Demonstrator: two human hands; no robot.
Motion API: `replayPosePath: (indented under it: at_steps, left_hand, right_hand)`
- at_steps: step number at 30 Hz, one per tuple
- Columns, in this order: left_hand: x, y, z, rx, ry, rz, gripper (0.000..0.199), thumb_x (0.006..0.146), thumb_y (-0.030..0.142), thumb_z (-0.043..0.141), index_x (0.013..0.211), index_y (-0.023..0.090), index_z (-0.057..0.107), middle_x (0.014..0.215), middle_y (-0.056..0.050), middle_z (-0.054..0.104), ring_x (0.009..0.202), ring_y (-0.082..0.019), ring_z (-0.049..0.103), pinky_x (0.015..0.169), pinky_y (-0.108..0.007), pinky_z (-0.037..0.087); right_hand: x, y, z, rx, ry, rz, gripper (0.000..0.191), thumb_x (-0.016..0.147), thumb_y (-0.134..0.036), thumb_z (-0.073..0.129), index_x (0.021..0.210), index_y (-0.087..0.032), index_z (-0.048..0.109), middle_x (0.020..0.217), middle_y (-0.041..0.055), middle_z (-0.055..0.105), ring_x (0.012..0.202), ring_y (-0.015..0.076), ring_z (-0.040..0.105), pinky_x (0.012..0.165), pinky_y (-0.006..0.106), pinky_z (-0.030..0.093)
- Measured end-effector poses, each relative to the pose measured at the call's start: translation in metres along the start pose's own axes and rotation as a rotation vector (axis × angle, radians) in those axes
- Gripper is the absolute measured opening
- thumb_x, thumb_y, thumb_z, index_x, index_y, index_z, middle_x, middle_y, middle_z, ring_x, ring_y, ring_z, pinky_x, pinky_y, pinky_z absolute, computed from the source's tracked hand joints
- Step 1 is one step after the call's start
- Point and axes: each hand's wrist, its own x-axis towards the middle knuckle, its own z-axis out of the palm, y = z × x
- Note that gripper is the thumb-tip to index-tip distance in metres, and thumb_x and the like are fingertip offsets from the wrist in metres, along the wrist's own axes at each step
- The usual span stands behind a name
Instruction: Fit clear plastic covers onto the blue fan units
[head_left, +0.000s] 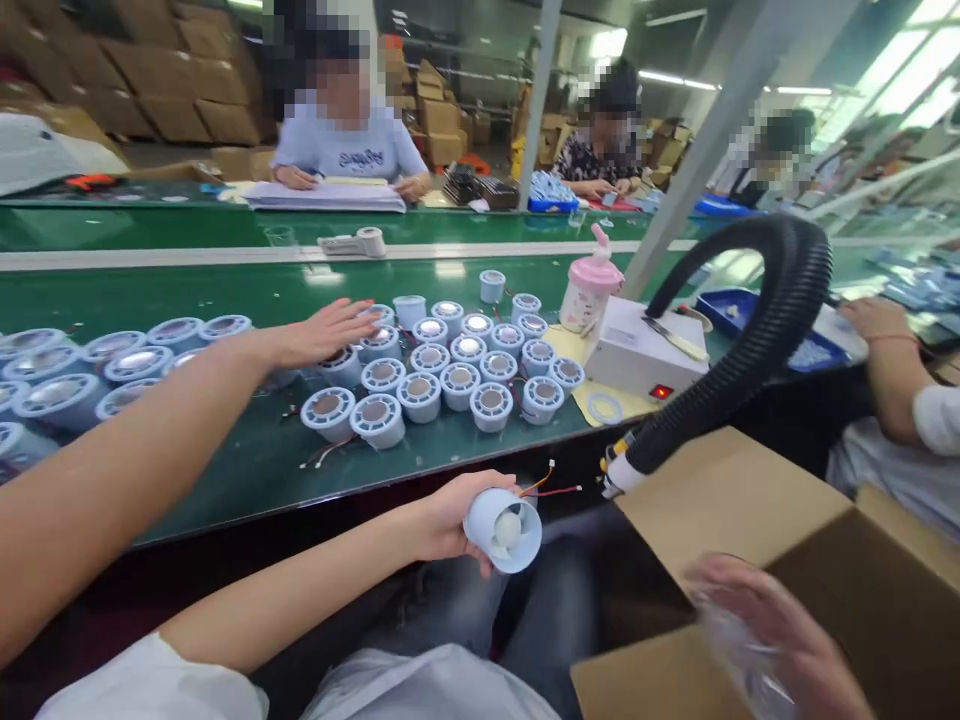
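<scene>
My left hand is wrapped round a pale blue cup-shaped fan housing, held above my lap. Its open end faces me, showing a white fan hub and blades, and thin red and orange wires with small connectors stick out behind. At the lower right, over an open cardboard box, my right hand is smeared by motion. A clear plastic piece appears in its fingers; its exact kind is too blurred to tell.
Many similar fan housings stand on the green table. A co-worker's arm reaches over them from the left. A black flexible hose arches beside a white box device and pink cup. Other people sit opposite and right.
</scene>
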Motion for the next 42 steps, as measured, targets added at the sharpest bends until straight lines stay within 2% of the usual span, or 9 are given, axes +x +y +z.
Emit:
replayPosePath:
  at_steps: [3,6,9,14,19,28,30,35,42]
  left_hand:
    - [0.008,-0.003,0.012,0.085,-0.15,-0.082,0.044,0.069,0.058,0.048,0.079,0.015,0.053,0.057,0.001,0.048,0.039,-0.01,0.04,0.029,-0.018,0.023]
    - [0.005,0.0,0.019,0.206,-0.229,-0.036,0.035,0.075,0.049,0.054,0.082,0.015,0.061,0.064,0.001,0.051,0.042,-0.008,0.038,0.031,-0.018,0.021]
    - [-0.007,0.004,0.024,0.352,-0.181,0.132,0.025,0.08,0.04,0.058,0.083,0.017,0.066,0.077,-0.001,0.057,0.06,-0.01,0.047,0.046,-0.019,0.035]
    - [-0.02,-0.002,0.027,0.776,0.107,0.622,0.025,0.083,0.037,0.063,0.1,0.02,0.064,0.094,-0.003,0.059,0.088,-0.017,0.055,0.083,-0.03,0.043]
    - [-0.012,-0.02,0.02,0.805,0.112,0.736,0.064,0.058,0.046,0.083,0.115,0.024,0.063,0.103,-0.006,0.051,0.097,-0.021,0.054,0.088,-0.035,0.046]
    - [-0.012,-0.019,0.027,0.523,-0.148,0.609,0.066,0.069,0.031,0.078,0.129,0.025,0.052,0.123,-0.009,0.058,0.111,-0.024,0.057,0.094,-0.038,0.047]
    - [-0.013,-0.019,0.03,0.336,-0.168,0.525,0.063,0.07,0.027,0.077,0.127,0.022,0.05,0.123,-0.01,0.057,0.105,-0.022,0.059,0.09,-0.036,0.05]
    - [-0.015,-0.019,0.031,0.16,-0.228,0.411,0.061,0.072,0.028,0.075,0.128,0.024,0.049,0.123,-0.01,0.056,0.09,-0.017,0.062,0.073,-0.03,0.055]
    - [-0.023,-0.014,0.03,0.363,-0.242,0.521,0.075,0.069,0.024,0.079,0.137,0.028,0.046,0.133,-0.009,0.055,0.111,-0.023,0.059,0.093,-0.035,0.05]
  right_hand:
    - [0.009,-0.029,0.046,-0.366,-0.174,-0.107,0.047,0.09,-0.044,0.054,0.136,-0.03,0.051,0.128,0.0113,0.054,0.114,0.0314,0.056,0.089,0.041,0.053]
    - [0.031,-0.052,0.087,-0.701,-0.041,-0.152,0.045,0.088,-0.029,0.059,0.133,-0.034,0.053,0.128,0.0134,0.051,0.109,0.0354,0.055,0.085,0.051,0.051]
    - [0.042,-0.058,0.103,-0.738,0.018,-0.056,0.032,0.084,-0.016,0.061,0.114,-0.025,0.066,0.132,0.0158,0.045,0.112,0.0371,0.05,0.085,0.051,0.05]
    - [0.04,-0.062,0.097,-0.244,-0.106,0.154,0.01,0.077,-0.021,0.071,0.071,-0.019,0.062,0.118,0.0099,0.051,0.108,0.0283,0.055,0.083,0.037,0.051]
    - [0.041,-0.07,0.092,0.054,-0.013,0.331,0.033,0.09,-0.04,0.054,0.066,-0.018,0.061,0.104,0.0083,0.056,0.087,0.0197,0.058,0.066,0.028,0.048]
    - [0.04,-0.063,0.081,0.525,0.103,0.486,0.028,0.08,-0.042,0.07,0.064,-0.019,0.067,0.107,0.0077,0.065,0.096,0.0247,0.063,0.072,0.035,0.059]
    - [0.036,-0.063,0.079,0.425,0.033,0.348,0.013,0.077,-0.035,0.074,0.082,-0.023,0.072,0.121,0.0076,0.063,0.111,0.0284,0.06,0.083,0.039,0.058]
    - [0.024,-0.066,0.075,-0.002,-0.06,0.043,0.038,0.077,-0.024,0.075,0.113,-0.028,0.064,0.13,0.0068,0.059,0.12,0.0283,0.055,0.101,0.044,0.047]
    - [0.017,-0.069,0.07,0.17,-0.126,0.248,0.038,0.082,-0.029,0.072,0.117,-0.028,0.057,0.131,0.007,0.056,0.108,0.0261,0.062,0.09,0.04,0.055]
